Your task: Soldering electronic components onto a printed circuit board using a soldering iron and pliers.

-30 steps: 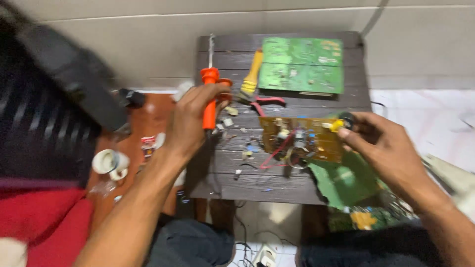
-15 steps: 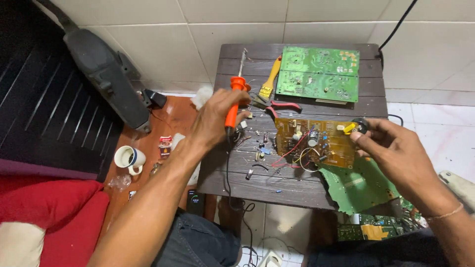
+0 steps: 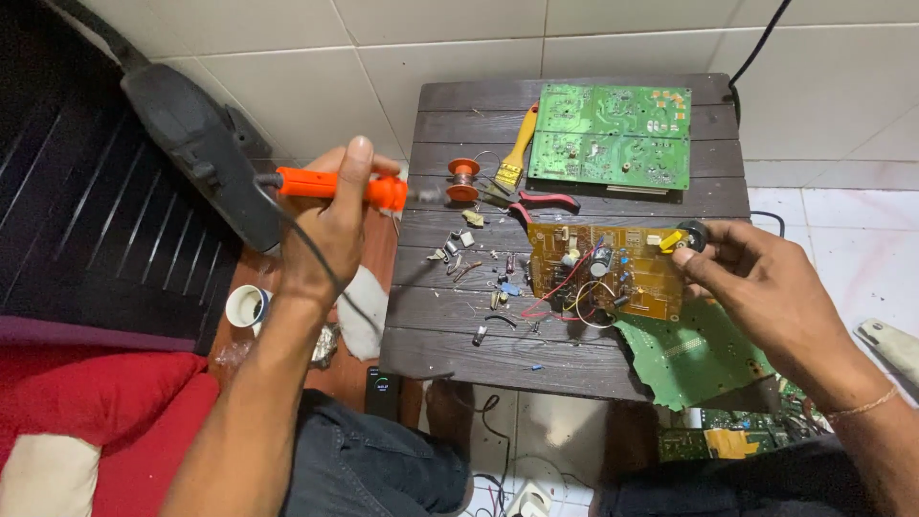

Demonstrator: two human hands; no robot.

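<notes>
Here, left hand (image 3: 330,225) grips soldering iron (image 3: 335,185) (orange); right hand (image 3: 766,287) pinches brown circuit board (image 3: 603,273).

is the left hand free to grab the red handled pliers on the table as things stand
Probably not: the left hand is wrapped around the orange soldering iron. The pliers lie uncovered on the table, so the path looks open.

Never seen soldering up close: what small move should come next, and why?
Probably swing the orange soldering iron in the left hand back toward the brown circuit board; its tip hangs off the table's edge, while the right hand steadies a board part.
</notes>
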